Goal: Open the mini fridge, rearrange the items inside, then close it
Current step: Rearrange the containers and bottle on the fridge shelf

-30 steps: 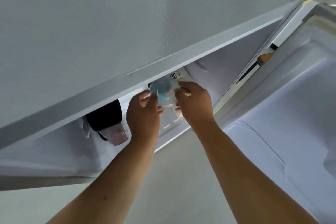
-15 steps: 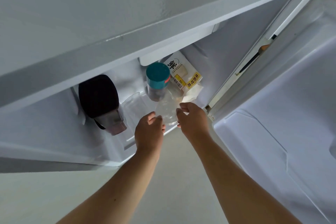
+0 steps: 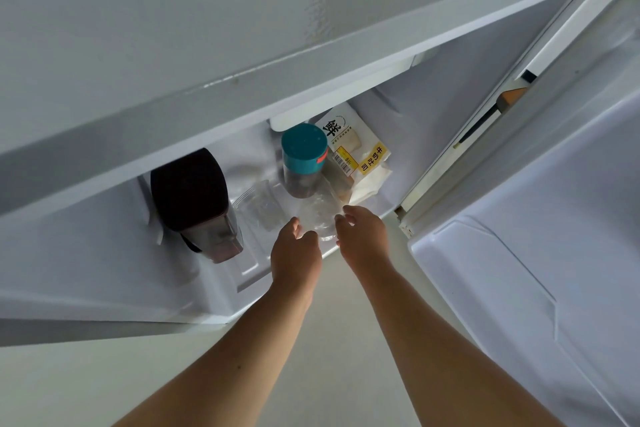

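both hands lower now, loosely around clear cup

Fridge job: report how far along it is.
Done: the door is open. In hand: both hands, left and right, flank a clear container on the fridge floor, beside the teal-lidded jar and bread bag. Left: finish rearranging, close the door.

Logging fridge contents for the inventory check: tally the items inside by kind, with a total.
Clear jar with teal lid: 1
Dark-lidded clear pitcher: 1
White and yellow bread bag: 1
Clear plastic containers: 2
Total: 5
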Demonstrator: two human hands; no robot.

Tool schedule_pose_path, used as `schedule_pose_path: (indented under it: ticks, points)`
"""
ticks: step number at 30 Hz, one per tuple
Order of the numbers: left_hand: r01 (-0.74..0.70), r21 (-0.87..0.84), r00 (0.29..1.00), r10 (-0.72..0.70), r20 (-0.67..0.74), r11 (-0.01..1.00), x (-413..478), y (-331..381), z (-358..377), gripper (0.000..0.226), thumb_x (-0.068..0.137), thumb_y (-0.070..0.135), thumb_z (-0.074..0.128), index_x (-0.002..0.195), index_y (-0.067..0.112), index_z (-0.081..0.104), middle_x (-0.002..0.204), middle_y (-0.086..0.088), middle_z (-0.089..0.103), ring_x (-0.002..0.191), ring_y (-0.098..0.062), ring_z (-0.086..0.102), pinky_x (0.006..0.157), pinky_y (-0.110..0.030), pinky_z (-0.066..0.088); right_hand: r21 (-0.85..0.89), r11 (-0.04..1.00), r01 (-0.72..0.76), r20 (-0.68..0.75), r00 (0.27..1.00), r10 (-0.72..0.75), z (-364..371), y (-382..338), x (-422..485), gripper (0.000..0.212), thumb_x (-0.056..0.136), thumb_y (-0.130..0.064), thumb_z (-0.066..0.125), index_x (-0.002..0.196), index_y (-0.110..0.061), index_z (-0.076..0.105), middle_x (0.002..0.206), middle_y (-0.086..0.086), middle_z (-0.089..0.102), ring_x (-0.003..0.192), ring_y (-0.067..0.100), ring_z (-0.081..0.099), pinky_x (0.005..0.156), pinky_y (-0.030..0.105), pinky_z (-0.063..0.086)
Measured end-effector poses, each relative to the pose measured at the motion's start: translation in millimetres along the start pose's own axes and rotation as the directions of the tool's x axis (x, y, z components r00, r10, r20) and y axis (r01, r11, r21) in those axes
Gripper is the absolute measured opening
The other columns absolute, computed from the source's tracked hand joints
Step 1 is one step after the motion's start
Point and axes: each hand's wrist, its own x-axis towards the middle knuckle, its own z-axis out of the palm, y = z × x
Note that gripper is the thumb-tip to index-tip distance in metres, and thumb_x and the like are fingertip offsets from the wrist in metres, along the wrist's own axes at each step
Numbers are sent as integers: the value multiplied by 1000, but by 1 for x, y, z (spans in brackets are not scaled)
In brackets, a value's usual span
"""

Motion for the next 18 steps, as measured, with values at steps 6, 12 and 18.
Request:
schedule_pose_path:
  ticks: [6, 12, 18]
  points:
    - [13, 47, 1000, -15, 25, 999, 0, 4, 1, 50, 103, 22, 47, 152, 16, 49, 161, -5, 49, 144, -25, 48, 113, -38, 40, 61, 997, -39, 28, 999, 38, 3, -1, 0, 41, 104, -31, 57, 141, -16, 63, 136, 2, 70, 112, 27, 70, 101, 51, 56]
    - [45, 4, 999, -45, 14, 999, 1, 3, -2, 43, 104, 23, 48, 144, 12, 55, 155, -8, 55, 137, -28, 54, 110, -41, 46, 88, 996, -12, 33, 999, 9, -2, 7, -5, 40, 102, -32, 57, 138, -18, 65, 133, -2, 71, 112, 25, 70, 101, 51, 55]
    - [55, -107, 998, -56, -5, 993, -11, -3, -12, 48, 98, 22, 49, 145, 25, 58, 154, 1, 57, 132, -23, 56, 94, -34, 42, 59, 998, 12, -19, 1000, -11, -5, 22, -12, 44, 101, -33, 61, 144, -29, 58, 141, -9, 65, 115, 16, 68, 96, 30, 53]
